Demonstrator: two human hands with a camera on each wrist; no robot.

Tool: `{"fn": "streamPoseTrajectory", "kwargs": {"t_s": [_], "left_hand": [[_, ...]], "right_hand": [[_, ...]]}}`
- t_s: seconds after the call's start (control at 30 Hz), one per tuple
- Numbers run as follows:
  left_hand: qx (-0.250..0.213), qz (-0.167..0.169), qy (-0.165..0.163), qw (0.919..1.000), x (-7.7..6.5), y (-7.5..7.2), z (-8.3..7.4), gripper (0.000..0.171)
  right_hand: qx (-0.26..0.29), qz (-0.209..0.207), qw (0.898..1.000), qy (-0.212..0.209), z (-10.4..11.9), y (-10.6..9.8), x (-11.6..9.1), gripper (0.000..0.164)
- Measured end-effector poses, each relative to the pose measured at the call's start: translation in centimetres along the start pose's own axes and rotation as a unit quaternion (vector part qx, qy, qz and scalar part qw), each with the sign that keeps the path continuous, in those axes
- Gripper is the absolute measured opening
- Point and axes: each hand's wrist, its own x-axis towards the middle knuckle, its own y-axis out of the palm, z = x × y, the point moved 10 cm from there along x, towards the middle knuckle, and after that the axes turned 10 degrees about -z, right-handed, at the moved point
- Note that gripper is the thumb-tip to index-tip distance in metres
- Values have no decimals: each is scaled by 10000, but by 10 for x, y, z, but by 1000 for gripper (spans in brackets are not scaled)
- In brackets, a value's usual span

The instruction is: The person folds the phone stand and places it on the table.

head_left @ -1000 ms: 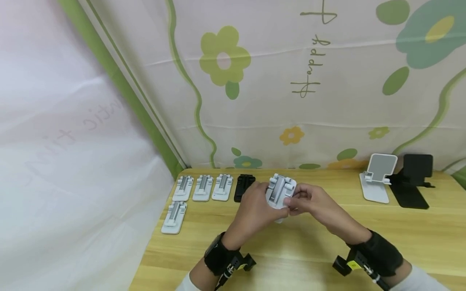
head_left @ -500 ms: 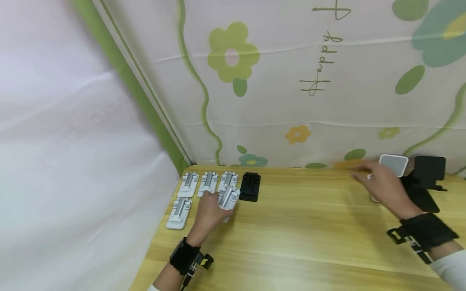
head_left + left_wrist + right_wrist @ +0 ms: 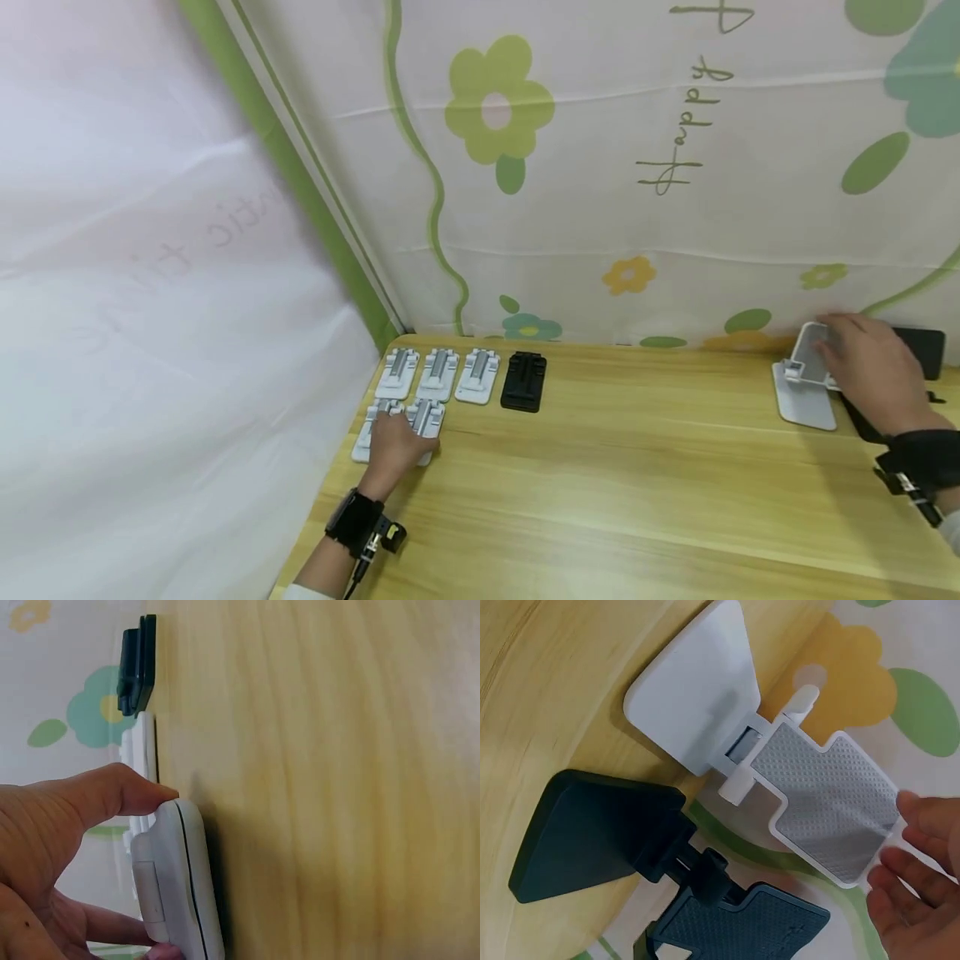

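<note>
The unfolded white stand [image 3: 810,791] lies just left of the right hand [image 3: 877,375], its raised plate meeting the fingertips [image 3: 909,801] along the outer edge, while its base sits on the counter [image 3: 600,483] with the long axis running roughly away from the person. The right hand is by far the nearer one to it; whether its grip pinches the plate or merely touches it, I cannot tell. An unfolded black stand [image 3: 585,832] is right beside it, partly hidden behind the hand in the head view.

At the counter's left end, the left hand [image 3: 393,446] grips a folded white stand [image 3: 169,862] between thumb and fingers. It is just right of a neighbouring white stand [image 3: 363,442]; beyond them, three white stands [image 3: 437,375] and a folded black stand [image 3: 524,382] form a row.
</note>
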Motion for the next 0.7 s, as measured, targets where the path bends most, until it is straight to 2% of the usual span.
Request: {"fn": "streamPoseTrajectory", "kwargs": {"t_s": [0.13,0.2,0.4,0.57,0.7], "left_hand": [[181,212,-98,9996,-2,6,3,45],[249,232,-134,9993,-3,7,3,47],[298,289,-65,9991,-5,3,-2,50],[213,308,-18,9993,-6,-1,-5,43],[424,190,148,9988,-5,-6,-10,47]], "right_hand": [[117,308,9992,210,-7,6,0,43],[130,314,9992,227,-8,6,0,42],[171,87,9998,41,-6,4,3,38],[-13,-345,9989,-310,-2,-1,8,28],[-85,-177,9995,-262,2,-2,7,17]]}}
